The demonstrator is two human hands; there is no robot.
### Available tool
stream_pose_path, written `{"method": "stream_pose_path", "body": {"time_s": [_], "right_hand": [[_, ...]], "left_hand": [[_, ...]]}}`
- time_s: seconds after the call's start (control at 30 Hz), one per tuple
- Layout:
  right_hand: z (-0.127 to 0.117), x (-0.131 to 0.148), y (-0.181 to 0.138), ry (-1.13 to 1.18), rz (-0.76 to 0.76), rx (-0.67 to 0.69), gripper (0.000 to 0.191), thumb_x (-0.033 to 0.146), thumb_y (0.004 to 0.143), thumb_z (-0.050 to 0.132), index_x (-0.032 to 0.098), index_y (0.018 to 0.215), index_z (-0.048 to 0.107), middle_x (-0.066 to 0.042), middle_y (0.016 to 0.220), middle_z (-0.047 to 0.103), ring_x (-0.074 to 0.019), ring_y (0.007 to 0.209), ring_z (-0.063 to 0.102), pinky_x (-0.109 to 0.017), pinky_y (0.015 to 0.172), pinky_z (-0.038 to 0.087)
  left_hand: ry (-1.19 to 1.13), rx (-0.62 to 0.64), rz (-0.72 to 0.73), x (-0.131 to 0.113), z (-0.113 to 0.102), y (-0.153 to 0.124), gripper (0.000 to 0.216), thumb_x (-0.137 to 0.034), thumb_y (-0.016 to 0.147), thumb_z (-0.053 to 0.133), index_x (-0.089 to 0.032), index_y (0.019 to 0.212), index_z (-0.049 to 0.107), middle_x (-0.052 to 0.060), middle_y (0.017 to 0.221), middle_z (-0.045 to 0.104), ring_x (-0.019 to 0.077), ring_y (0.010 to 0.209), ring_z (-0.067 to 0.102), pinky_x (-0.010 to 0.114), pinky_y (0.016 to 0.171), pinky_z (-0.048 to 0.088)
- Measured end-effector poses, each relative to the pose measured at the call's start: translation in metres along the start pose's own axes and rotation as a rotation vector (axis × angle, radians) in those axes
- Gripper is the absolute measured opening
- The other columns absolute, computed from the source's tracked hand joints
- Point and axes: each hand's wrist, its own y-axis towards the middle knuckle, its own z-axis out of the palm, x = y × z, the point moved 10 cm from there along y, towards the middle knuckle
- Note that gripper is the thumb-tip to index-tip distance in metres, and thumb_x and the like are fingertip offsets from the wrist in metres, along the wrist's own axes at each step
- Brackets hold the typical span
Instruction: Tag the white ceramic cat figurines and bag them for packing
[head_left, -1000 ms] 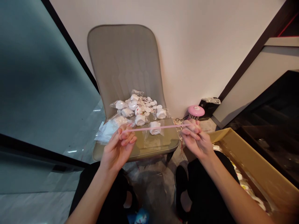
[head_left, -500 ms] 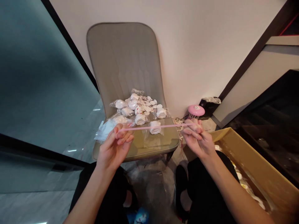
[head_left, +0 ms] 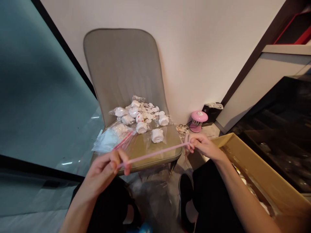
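Strip (head_left: 155,153), slim and pink, runs straight between your two hands, slanting up from left to right in front of the chair's seat. Your left hand (head_left: 107,166) pinches one end, thumb against the curled fingers; your right hand (head_left: 202,145) grips the other end between thumb and bent fingers, a little higher up. Both hands are closed on the strip.

Just beyond it, a white roll-like piece (head_left: 157,135) in clear wrap sits near the front of the grey-beige chair (head_left: 123,61). Farther back on the seat you have a cluster of similar wrapped pieces (head_left: 141,127) and a spread of small white discs (head_left: 151,111); one piece among them carries red marks too small to make out. Near your left hand, a clear bag (head_left: 107,141) with pale blue contents lies at the seat's edge, a red band across its plastic.

As for markings, the pink domed device (head_left: 199,116) on the floor bears a pale emblem on top, and the black box (head_left: 211,116) behind it has a faint mark; you cannot read either from here. By your right forearm, an open cardboard box (head_left: 269,174) holds white and yellow items, partly hidden by your leg.
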Motion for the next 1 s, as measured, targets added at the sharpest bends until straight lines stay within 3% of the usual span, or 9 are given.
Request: {"method": "stream_pose_path", "body": {"time_s": [0.07, 0.17, 0.37, 0.67, 0.83, 1.0], "right_hand": [[-0.005, -0.004, -0.002, -0.233, 0.03, 0.036, 0.04, 0.044, 0.098, 0.05, 0.018, 0.069, 0.059, -0.003, 0.073, 0.058, -0.0159, 0.07, 0.054, -0.029, 0.067, 0.041], [-0.007, -0.008, -0.003, -0.344, 0.051, 0.059, 0.04, 0.045, 0.099, 0.048, 0.019, 0.071, 0.059, -0.003, 0.073, 0.059, -0.017, 0.072, 0.056, -0.03, 0.071, 0.041], [-0.006, -0.015, -0.004, -0.359, 0.069, 0.064, 0.041, 0.046, 0.099, 0.046, 0.019, 0.07, 0.058, -0.003, 0.074, 0.06, -0.0174, 0.073, 0.056, -0.03, 0.071, 0.041], [-0.006, -0.018, -0.002, -0.399, 0.083, 0.065, 0.041, 0.045, 0.1, 0.045, 0.018, 0.071, 0.06, -0.002, 0.072, 0.058, -0.0152, 0.069, 0.053, -0.028, 0.069, 0.04], [-0.01, -0.023, -0.002, -0.424, 0.091, 0.061, 0.041, 0.046, 0.099, 0.046, 0.019, 0.071, 0.06, -0.002, 0.071, 0.058, -0.0152, 0.067, 0.053, -0.027, 0.067, 0.039], [-0.016, -0.026, -0.003, -0.448, 0.078, 0.045, 0.04, 0.044, 0.1, 0.045, 0.019, 0.071, 0.058, -0.002, 0.073, 0.059, -0.0166, 0.071, 0.054, -0.029, 0.069, 0.041]], "left_hand": [[0.097, 0.056, -0.094, 0.009, 0.009, -0.017, 0.03, -0.036, 0.095, 0.054, -0.016, 0.072, 0.055, 0.011, 0.085, 0.064, 0.0199, 0.077, 0.059, 0.031, 0.073, 0.044], [0.13, 0.055, -0.19, 0.017, 0.018, -0.034, 0.031, -0.037, 0.094, 0.055, -0.016, 0.07, 0.056, 0.013, 0.092, 0.064, 0.0226, 0.081, 0.06, 0.033, 0.076, 0.046], [-0.064, 0.025, -0.187, 0.024, 0.024, -0.034, 0.028, -0.036, 0.092, 0.059, -0.016, 0.071, 0.057, 0.015, 0.111, 0.064, 0.0271, 0.095, 0.064, 0.042, 0.092, 0.046], [-0.328, 0.068, -0.264, 0.038, 0.044, -0.033, 0.027, -0.036, 0.093, 0.058, -0.017, 0.074, 0.055, 0.015, 0.136, 0.059, 0.0339, 0.116, 0.062, 0.051, 0.099, 0.045], [-0.38, 0.05, -0.31, 0.043, 0.049, -0.031, 0.028, -0.035, 0.091, 0.061, -0.016, 0.072, 0.054, 0.015, 0.141, 0.056, 0.0373, 0.127, 0.055, 0.051, 0.101, 0.045], [-0.399, -0.009, -0.307, 0.047, 0.045, -0.027, 0.029, -0.036, 0.088, 0.066, -0.015, 0.072, 0.054, 0.018, 0.137, 0.059, 0.0367, 0.121, 0.06, 0.048, 0.099, 0.047]]}}
